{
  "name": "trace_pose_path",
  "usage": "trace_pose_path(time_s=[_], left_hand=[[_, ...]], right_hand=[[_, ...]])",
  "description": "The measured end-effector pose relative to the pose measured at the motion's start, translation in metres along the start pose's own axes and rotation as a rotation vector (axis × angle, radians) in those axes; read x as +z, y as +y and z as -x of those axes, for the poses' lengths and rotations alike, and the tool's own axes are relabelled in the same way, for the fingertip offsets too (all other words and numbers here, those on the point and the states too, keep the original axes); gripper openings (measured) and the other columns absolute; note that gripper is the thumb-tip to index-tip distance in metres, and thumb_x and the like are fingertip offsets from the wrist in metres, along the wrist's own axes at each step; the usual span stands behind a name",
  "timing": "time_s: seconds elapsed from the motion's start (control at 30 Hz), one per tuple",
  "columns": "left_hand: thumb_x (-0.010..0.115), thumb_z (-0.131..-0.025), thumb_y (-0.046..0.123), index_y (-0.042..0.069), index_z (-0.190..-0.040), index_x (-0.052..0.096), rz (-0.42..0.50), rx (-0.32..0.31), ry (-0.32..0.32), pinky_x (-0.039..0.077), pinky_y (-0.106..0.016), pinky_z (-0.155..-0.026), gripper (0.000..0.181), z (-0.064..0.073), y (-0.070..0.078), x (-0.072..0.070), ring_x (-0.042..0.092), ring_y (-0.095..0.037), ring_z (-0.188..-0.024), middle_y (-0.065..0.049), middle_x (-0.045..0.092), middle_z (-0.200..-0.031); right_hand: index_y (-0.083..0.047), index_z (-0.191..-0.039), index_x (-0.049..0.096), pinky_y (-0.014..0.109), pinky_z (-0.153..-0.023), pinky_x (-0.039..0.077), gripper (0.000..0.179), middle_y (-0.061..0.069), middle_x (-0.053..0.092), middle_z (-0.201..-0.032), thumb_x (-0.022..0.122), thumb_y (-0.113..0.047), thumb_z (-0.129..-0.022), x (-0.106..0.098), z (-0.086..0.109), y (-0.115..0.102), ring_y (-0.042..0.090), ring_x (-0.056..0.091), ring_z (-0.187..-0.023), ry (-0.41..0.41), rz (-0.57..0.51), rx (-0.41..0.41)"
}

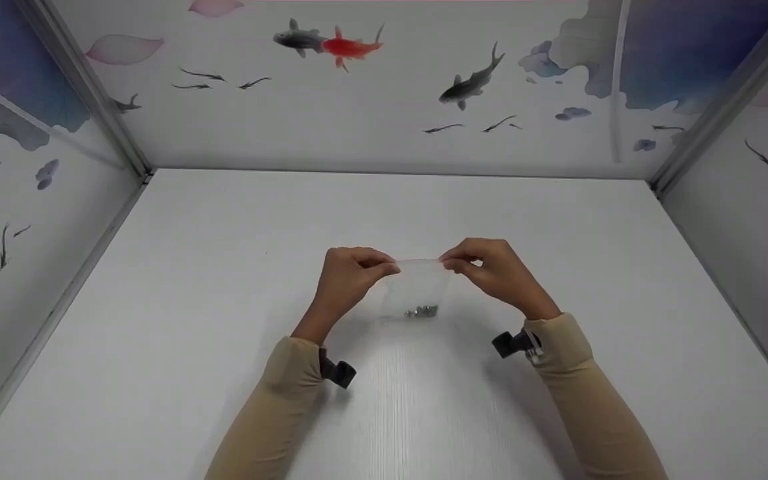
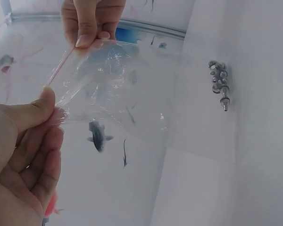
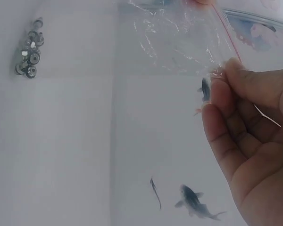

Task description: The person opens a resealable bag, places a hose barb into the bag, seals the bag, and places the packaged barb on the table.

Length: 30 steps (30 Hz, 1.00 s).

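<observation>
Between the two hands hangs a clear zip bag [image 1: 417,287] with a thin red line along its top edge. My left hand [image 1: 354,273] pinches the top left corner between thumb and fingers. At the opposite top corner, my right hand [image 1: 491,267] pinches the plastic the same way. Several small shiny metal fittings [image 2: 219,84], which look like screws or bolts, lie bunched at the bottom of the bag. The right wrist view shows these metal fittings [image 3: 30,49] too, some with round flanged ends. Whether the red-lined seal is fully closed I cannot tell.
Under the hands spreads a white table [image 1: 191,267]. White panels with painted fish [image 1: 471,83] and blue patches enclose it at the back and both sides, joined by grey metal corner posts [image 1: 697,93]. A small black camera [image 1: 339,373] sits on the left wrist, another black camera [image 1: 507,345] on the right.
</observation>
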<state>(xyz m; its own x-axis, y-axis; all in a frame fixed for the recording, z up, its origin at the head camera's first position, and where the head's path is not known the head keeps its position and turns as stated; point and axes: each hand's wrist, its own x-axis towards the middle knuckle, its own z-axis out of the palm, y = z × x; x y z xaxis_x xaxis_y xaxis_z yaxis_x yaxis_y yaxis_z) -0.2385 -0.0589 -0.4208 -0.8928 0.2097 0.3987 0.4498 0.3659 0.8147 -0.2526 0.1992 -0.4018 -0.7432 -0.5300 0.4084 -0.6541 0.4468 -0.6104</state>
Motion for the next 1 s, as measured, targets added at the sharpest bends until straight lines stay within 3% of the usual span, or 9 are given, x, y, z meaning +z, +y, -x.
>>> trace_pose_path(time_s=[0.33, 0.57, 0.73, 1.0], left_hand=[[0.073, -0.085, 0.015, 0.008, -0.094, 0.078, 0.044, -0.093, -0.168, 0.054, -0.03, -0.073, 0.013, 0.008, 0.027, -0.013, 0.07, -0.013, -0.081, -0.006, 0.075, -0.09], [0.068, -0.089, 0.012, 0.006, -0.102, 0.076, 0.016, -0.141, -0.223, 0.054, -0.03, -0.076, 0.017, 0.009, 0.024, -0.01, 0.07, -0.015, -0.083, -0.007, 0.075, -0.092], [0.066, -0.091, 0.015, 0.007, -0.104, 0.074, -0.002, -0.176, -0.2, 0.052, -0.028, -0.074, 0.017, 0.006, 0.013, -0.003, 0.067, -0.014, -0.083, -0.004, 0.074, -0.092], [0.067, -0.091, 0.015, 0.005, -0.102, 0.068, 0.061, -0.238, -0.046, 0.053, -0.028, -0.074, 0.015, -0.009, -0.006, 0.012, 0.067, -0.015, -0.081, -0.007, 0.073, -0.094]], right_hand=[[-0.003, -0.098, 0.074, 0.024, -0.067, 0.054, 0.012, 0.006, 0.073, -0.091, 0.067, -0.004, -0.088, -0.016, 0.011, -0.02, 0.012, 0.066, -0.074, -0.081, 0.017, 0.023], [-0.004, -0.1, 0.074, 0.024, -0.067, 0.054, 0.013, 0.008, 0.073, -0.09, 0.067, -0.008, -0.089, -0.015, 0.013, -0.018, 0.013, 0.066, -0.073, -0.145, -0.006, 0.115], [-0.005, -0.102, 0.074, 0.024, -0.07, 0.053, 0.015, 0.011, 0.072, -0.094, 0.065, -0.012, -0.092, -0.011, 0.009, -0.007, 0.015, 0.065, -0.077, -0.156, -0.04, 0.164], [-0.004, -0.105, 0.072, 0.021, -0.071, 0.051, 0.018, 0.009, 0.071, -0.097, 0.063, -0.015, -0.094, -0.005, 0.002, 0.011, 0.018, 0.064, -0.08, -0.1, -0.047, 0.245]])
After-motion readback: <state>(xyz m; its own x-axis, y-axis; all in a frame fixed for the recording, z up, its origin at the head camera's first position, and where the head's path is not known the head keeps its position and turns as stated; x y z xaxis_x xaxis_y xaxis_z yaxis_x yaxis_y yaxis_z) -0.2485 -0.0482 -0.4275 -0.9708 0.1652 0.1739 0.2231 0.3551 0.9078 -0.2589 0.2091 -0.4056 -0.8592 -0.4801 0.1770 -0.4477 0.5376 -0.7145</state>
